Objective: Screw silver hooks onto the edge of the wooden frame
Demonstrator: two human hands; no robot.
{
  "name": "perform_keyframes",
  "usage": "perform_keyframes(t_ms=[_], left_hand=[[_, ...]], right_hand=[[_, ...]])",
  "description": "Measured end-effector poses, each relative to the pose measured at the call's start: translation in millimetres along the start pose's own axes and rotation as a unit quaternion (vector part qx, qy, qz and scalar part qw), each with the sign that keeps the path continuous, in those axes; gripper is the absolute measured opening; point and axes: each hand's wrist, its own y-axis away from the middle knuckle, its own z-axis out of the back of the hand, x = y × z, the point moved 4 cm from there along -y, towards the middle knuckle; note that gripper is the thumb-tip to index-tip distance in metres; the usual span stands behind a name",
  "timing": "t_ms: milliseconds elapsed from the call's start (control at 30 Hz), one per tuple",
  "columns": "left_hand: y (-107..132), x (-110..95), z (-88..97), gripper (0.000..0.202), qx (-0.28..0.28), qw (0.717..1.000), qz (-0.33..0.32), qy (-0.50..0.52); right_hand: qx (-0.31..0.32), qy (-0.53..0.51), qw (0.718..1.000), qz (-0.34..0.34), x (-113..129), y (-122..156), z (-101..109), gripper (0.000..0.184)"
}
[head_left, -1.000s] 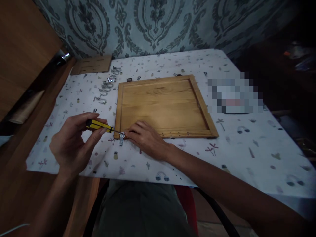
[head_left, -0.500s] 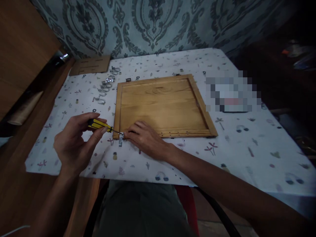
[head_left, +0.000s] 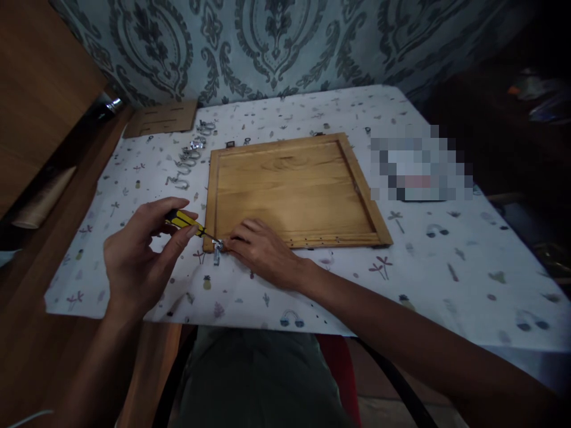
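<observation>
My left hand (head_left: 143,255) is closed around the yellow-and-black handle of a screwdriver (head_left: 182,221), thumb and fingers pinching it. Its shaft slants down to the right, with the tip at a small shiny metal fitting (head_left: 217,252) on the near left corner of a framed wooden panel (head_left: 285,184). The panel lies flat on the table. My right hand (head_left: 263,249) rests over the panel's near edge, fingers bent and close together, fingertips against the right side of the fitting. Exactly what those fingertips pinch is hidden.
Several loose metal fittings (head_left: 190,157) lie left of the panel. Behind them is a piece of brown cardboard (head_left: 160,117). A blurred-out item (head_left: 419,169) sits to the right on the patterned tablecloth (head_left: 428,279). Patterned wall covering (head_left: 276,41) rises behind the table.
My left hand and the screwdriver handle have shifted slightly right and up, and the handle has turned a little. The tip stays at the fitting. My right hand keeps its place.
</observation>
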Motion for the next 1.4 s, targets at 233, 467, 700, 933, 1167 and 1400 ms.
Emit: perform_keyframes(t_ms=[233, 467, 700, 933, 1167, 1400], left_hand=[[-4.2, 0.9, -3.5, 0.036, 0.079, 0.995, 0.003, 0.065], [-6.6, -5.9, -2.5, 0.027, 0.043, 0.997, -0.068, 0.007], [-13.7, -8.0, 0.4, 0.024, 0.025, 0.997, -0.062, -0.033], [-11.4, 2.6, 3.1, 0.036, 0.058, 0.998, -0.032, 0.023], [-10.6, -8.0, -0.2, 0.024, 0.031, 0.994, -0.096, -0.052], [-13.7, -2.3, 2.1, 0.03, 0.024, 0.997, -0.062, -0.031]], right_hand=[[0.004, -0.003, 1.0, -0.003, 0.0, -0.4, 0.1, 0.016], [0.015, -0.011, 1.0, -0.003, -0.4, -0.4, 1.3, 0.02], [0.012, -0.016, 1.0, -0.003, -0.2, 0.4, 1.7, 0.018], [0.007, -0.015, 1.0, -0.004, 0.0, -0.6, 1.4, 0.018], [0.021, -0.013, 1.0, -0.006, 0.0, -0.6, 2.1, 0.02], [0.006, -0.022, 1.0, -0.004, 0.0, -0.8, 1.7, 0.018]])
